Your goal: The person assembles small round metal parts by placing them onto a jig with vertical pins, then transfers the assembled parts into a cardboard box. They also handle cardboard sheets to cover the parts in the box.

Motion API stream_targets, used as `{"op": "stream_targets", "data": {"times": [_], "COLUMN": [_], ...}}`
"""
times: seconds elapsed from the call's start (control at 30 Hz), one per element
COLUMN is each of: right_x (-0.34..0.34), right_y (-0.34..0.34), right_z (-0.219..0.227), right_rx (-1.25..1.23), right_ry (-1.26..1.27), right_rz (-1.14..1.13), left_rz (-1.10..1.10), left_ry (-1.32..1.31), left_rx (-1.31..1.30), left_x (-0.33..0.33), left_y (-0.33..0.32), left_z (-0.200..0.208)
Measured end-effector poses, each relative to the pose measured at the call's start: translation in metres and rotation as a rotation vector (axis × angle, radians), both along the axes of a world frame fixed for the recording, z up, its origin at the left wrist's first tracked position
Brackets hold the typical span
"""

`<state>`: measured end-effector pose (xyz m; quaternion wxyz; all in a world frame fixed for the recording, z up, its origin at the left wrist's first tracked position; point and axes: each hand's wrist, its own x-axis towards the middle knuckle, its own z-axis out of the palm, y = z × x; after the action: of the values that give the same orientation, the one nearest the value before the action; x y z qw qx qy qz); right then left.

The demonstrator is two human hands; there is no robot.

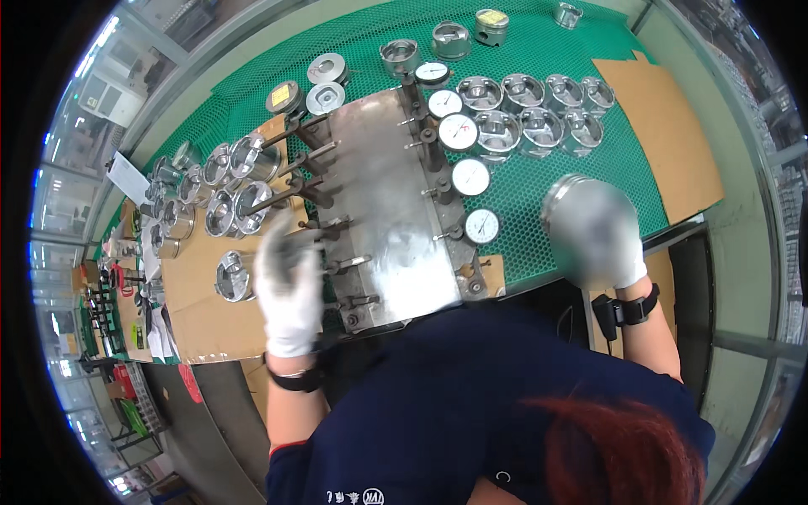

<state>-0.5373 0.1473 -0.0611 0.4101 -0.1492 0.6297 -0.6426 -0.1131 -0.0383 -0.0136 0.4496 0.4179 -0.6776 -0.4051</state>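
Observation:
My right hand [629,261], in a white glove, is closed round a metal piston [583,225] above the right part of the green mat. The piston is blurred and hides most of the fingers. On the left, my left hand [290,295], also gloved, hovers between a single piston [232,276] and the left edge of a steel plate [391,210]. Motion smears its fingers, so I cannot tell if they grip anything. Along the plate's right edge stand several dial gauges, one a white-faced dial gauge [482,225]. Rods on posts [311,192] line its left edge.
Several pistons [539,126] stand in rows on the green mat [522,198] at the right. More pistons [223,210] crowd the cardboard [198,307] at the left. Others stand along the back, one a piston with a yellow label [491,25]. A cardboard sheet [669,143] lies far right.

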Motion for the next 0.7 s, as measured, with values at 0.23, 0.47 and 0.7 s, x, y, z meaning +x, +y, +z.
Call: {"op": "stream_targets", "data": {"times": [0.23, 0.47, 0.7], "right_x": [-0.191, -0.290, -0.307], "right_y": [-0.022, -0.105, -0.091], "right_z": [-0.105, -0.155, -0.182], "right_rx": [0.259, 0.364, 0.029], "right_ry": [-0.032, -0.033, -0.008], "right_rz": [-0.229, -0.249, -0.264], "left_rz": [0.474, 0.422, 0.587], "left_ry": [-0.796, -1.271, -1.311], "left_rx": [-0.106, 0.066, 0.175], "left_x": [0.144, 0.162, 0.136], "left_y": [-0.040, -0.058, -0.047], "left_z": [-0.055, -0.068, -0.059]}}
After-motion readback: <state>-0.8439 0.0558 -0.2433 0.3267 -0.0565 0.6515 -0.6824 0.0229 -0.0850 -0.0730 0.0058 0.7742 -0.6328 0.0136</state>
